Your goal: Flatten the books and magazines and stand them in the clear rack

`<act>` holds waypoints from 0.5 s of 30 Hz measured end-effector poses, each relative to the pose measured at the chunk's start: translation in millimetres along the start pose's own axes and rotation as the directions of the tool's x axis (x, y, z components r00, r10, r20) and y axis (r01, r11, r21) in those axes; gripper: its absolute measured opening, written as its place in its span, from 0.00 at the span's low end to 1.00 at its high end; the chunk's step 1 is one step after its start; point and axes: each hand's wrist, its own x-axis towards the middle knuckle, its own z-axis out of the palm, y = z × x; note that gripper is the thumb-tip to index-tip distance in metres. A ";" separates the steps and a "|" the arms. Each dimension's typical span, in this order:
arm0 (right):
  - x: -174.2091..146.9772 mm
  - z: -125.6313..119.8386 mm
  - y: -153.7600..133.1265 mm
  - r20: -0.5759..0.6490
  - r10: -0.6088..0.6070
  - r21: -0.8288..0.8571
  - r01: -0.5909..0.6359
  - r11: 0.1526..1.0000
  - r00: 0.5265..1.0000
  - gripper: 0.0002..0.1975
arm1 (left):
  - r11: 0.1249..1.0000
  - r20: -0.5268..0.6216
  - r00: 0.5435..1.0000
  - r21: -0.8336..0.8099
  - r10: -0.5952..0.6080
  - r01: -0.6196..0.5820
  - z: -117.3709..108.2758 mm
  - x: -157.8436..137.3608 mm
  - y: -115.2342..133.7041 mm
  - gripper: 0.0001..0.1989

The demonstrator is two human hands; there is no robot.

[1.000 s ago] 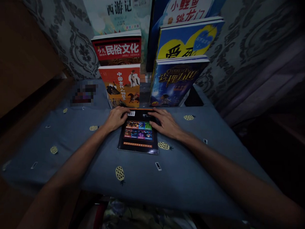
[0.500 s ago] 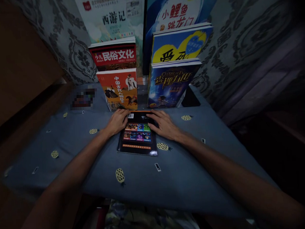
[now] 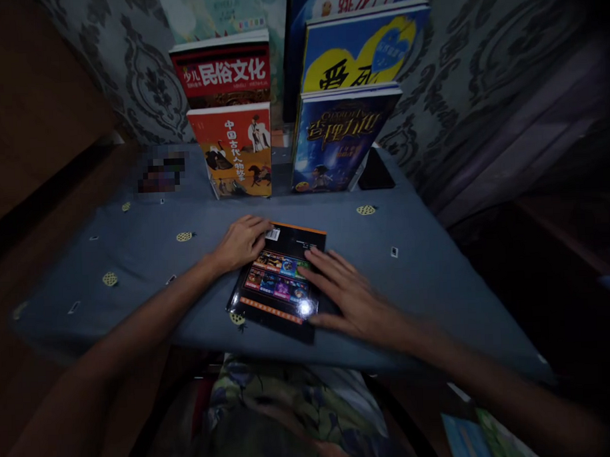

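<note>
A black-covered book (image 3: 280,308) lies on the blue tablecloth, a little tilted, with rows of small coloured pictures and a barcode on its upper face. My left hand (image 3: 244,242) rests at its upper left corner, fingers stretched out over the edge by the barcode. Along the right side, my right hand (image 3: 350,297) lies with fingers spread, fingertips on the cover. Neither hand grips the book; the undersides of the fingers are hidden.
Behind the hands stand two rows of upright books, with an orange book (image 3: 237,154) at front left and a dark blue book (image 3: 339,144) at front right. A black flat object (image 3: 377,169) lies beside them. The tablecloth (image 3: 407,285) drops off at the near edge. Colourful books (image 3: 472,439) show at lower right.
The book has turned slightly and come nearer to me, away from the standing books. My right hand has moved down its right side and spread; my left hand stays at the upper left corner.
</note>
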 end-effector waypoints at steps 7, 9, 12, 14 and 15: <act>-27.6 2.9 -56.3 0.034 -0.038 -0.058 0.039 0.998 0.999 0.43 | 0.995 -0.048 0.995 -0.051 0.088 -0.091 -0.7 -16.7 20.7 0.15; -25.9 7.5 -64.8 0.011 -0.005 -0.093 0.006 0.996 1.000 0.42 | 0.992 -0.059 0.993 -0.072 0.099 -0.103 -0.4 -19.5 23.7 0.15; -21.7 10.2 -71.4 -0.016 -0.029 -0.086 0.027 0.996 0.999 0.35 | 0.986 -0.075 0.993 -0.131 0.091 -0.101 -0.3 -22.0 25.7 0.15; -19.0 8.0 -71.8 -0.048 -0.087 -0.058 0.084 0.995 0.995 0.29 | 0.975 -0.089 0.993 -0.203 0.074 -0.091 -1.3 -22.5 25.1 0.15; -17.5 5.6 -70.7 -0.077 -0.122 -0.044 0.118 0.992 0.990 0.26 | 0.965 -0.089 0.994 -0.251 0.058 -0.079 -2.4 -22.4 24.2 0.15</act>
